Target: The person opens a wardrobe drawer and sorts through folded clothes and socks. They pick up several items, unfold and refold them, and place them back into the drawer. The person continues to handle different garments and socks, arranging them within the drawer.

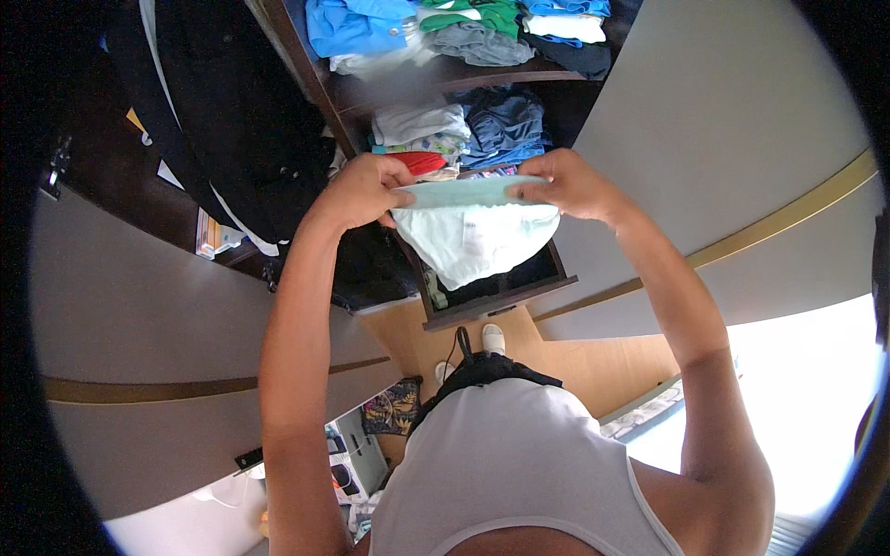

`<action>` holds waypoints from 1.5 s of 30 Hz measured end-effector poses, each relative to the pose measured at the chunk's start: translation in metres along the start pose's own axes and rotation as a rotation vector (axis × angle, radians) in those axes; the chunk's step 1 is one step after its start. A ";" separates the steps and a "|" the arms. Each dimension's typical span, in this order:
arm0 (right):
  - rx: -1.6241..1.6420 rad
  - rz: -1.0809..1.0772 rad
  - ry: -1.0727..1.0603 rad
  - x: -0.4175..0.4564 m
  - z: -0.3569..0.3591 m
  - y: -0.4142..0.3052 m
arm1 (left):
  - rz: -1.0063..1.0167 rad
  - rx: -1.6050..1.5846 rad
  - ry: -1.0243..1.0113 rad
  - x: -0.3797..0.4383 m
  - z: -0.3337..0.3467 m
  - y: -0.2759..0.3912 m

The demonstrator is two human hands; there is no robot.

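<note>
A pale mint pair of briefs (480,233) hangs between my two hands, its wide waistband stretched level across the top. My left hand (365,191) pinches the waistband's left end with thumb and fingers. At the other end my right hand (573,184) grips the band the same way. Below the cloth, an open drawer (500,302) of dark wood juts out from the wardrobe; the briefs hide much of its inside. Just behind my left hand lies a folded red garment (421,162).
Folded clothes (500,125) fill a lower wardrobe shelf, with more stacks (480,42) above. Dark clothing (236,104) hangs at left. Grey wardrobe doors (716,132) stand open on both sides. A box (354,459) and a patterned bag (393,409) rest on the floor at lower left.
</note>
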State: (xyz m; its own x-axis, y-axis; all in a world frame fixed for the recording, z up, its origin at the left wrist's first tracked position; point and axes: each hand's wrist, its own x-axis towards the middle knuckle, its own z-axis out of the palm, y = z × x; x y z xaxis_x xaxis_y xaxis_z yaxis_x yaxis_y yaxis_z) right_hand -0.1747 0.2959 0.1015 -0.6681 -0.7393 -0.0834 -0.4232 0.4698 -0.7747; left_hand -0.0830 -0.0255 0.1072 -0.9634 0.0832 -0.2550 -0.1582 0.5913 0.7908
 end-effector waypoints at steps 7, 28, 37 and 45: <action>0.254 0.148 0.052 -0.003 -0.010 -0.010 | -0.053 0.050 0.015 0.003 -0.003 0.007; 0.224 0.117 0.434 -0.041 -0.023 -0.026 | 0.010 -0.273 0.080 -0.007 -0.002 0.041; 0.074 0.063 0.299 -0.039 -0.058 -0.022 | 0.046 0.066 -0.152 -0.004 -0.029 0.081; 0.223 -0.006 0.292 -0.045 -0.084 -0.061 | 0.065 0.078 0.024 -0.012 -0.052 0.120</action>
State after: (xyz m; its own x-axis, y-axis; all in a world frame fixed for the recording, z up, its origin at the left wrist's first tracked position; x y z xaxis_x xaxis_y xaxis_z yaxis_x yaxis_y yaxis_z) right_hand -0.1700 0.3412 0.2048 -0.8261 -0.5579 0.0794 -0.3054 0.3249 -0.8951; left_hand -0.1023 0.0026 0.2342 -0.9761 0.1048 -0.1901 -0.0786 0.6457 0.7596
